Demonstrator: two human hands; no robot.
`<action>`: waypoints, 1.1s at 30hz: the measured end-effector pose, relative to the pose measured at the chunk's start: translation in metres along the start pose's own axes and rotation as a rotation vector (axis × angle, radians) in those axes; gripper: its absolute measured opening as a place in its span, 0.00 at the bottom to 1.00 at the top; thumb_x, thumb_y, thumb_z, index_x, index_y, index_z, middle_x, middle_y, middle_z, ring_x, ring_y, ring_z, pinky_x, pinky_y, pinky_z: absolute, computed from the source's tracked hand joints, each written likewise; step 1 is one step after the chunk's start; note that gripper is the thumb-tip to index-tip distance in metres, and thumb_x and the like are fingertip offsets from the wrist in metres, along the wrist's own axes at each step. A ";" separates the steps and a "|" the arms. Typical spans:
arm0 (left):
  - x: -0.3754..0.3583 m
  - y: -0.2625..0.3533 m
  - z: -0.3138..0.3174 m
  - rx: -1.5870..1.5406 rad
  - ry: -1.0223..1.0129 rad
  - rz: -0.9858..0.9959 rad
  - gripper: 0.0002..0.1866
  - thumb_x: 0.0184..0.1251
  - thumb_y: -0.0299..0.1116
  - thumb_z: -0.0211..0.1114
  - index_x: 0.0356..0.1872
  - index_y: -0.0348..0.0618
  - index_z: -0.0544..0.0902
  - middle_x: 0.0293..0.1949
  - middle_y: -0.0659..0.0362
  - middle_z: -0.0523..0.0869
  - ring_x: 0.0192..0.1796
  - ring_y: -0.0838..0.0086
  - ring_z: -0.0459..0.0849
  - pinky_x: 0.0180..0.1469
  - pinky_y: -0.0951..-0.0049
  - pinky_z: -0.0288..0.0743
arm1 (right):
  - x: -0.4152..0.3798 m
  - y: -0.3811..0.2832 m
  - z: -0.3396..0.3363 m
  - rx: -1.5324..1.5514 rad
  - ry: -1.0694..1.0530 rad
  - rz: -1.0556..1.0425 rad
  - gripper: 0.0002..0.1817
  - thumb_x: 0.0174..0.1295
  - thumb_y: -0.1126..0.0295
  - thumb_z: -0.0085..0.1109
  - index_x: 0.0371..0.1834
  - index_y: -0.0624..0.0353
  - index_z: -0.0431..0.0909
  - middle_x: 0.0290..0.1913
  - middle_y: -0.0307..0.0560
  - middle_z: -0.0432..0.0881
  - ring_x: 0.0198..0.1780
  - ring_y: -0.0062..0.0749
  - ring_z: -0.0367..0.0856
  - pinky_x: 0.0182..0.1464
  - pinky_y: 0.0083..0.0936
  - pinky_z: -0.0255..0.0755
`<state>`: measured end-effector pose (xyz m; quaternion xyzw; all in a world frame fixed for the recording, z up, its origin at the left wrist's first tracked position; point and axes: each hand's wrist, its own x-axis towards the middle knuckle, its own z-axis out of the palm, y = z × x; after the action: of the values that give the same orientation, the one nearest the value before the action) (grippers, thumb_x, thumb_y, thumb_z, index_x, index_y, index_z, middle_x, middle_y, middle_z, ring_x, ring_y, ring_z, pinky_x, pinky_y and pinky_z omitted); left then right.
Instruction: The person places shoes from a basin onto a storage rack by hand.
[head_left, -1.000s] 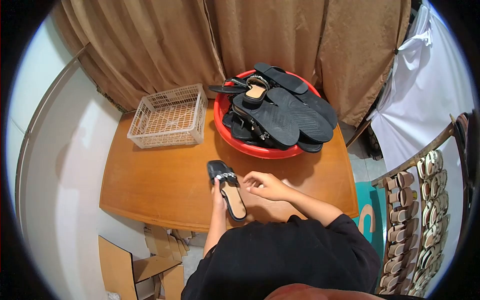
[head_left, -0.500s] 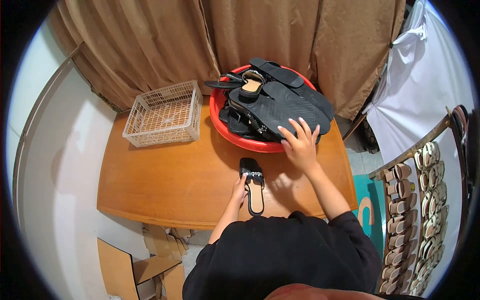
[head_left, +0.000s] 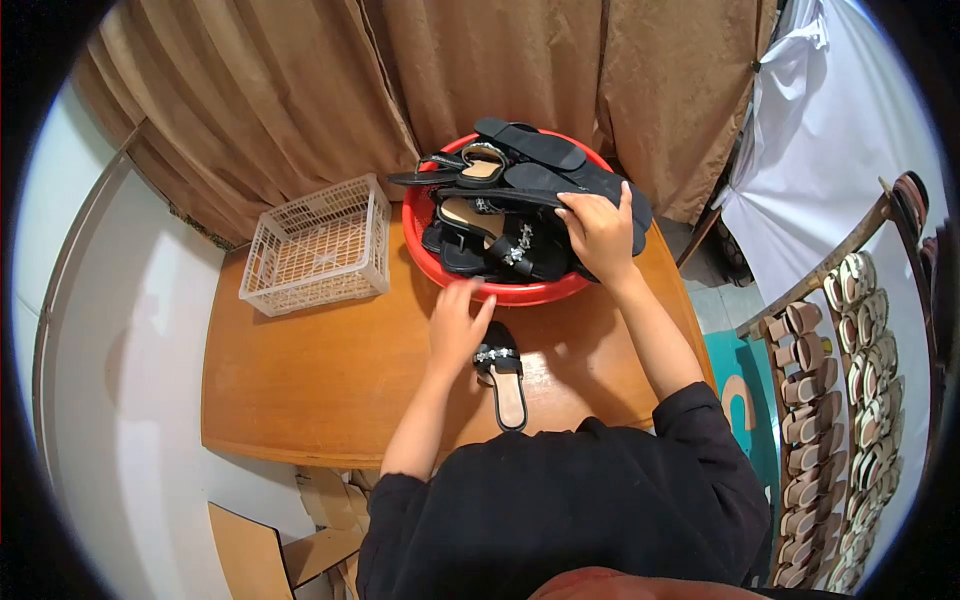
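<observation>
A black sandal with a sparkly strap and beige insole (head_left: 509,395) lies on the wooden table near its front edge. Above and left of it is my left hand (head_left: 456,325), its fingers apart and holding nothing, close to the rim of the red basket (head_left: 425,262). Black sandals fill the basket in a heap. My right hand (head_left: 597,228) grips a black sandal (head_left: 530,197) by its end at the basket's right side, and that sandal is tilted up on edge. Beneath it shows a black sandal with a jewelled strap (head_left: 515,250).
An off-white plastic crate (head_left: 318,245) stands on the table (head_left: 300,370) left of the basket. Brown curtains hang behind. Racks of sandals (head_left: 805,430) stand at the right, beside a white cloth. Cardboard pieces (head_left: 250,550) lie below the table's left side.
My left hand has let go of the sandal on the table and moved up toward the basket. My right hand has taken hold of a basket sandal and tipped it up, uncovering the jewelled one.
</observation>
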<state>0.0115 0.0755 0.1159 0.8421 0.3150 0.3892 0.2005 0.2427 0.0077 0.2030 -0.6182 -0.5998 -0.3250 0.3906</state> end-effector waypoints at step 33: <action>-0.162 0.047 -0.019 -0.641 0.025 -0.405 0.20 0.62 0.24 0.55 0.55 0.26 0.71 0.52 0.57 0.72 0.57 0.74 0.68 0.57 0.78 0.60 | -0.183 -0.107 0.001 1.317 -0.517 0.577 0.45 0.49 0.68 0.64 0.70 0.57 0.47 0.64 0.57 0.60 0.66 0.41 0.59 0.67 0.36 0.51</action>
<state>-0.0665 -0.0676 0.0690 0.6527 0.3396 0.4305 0.5228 0.1237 -0.0837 0.0529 -0.4462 -0.5567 0.3699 0.5951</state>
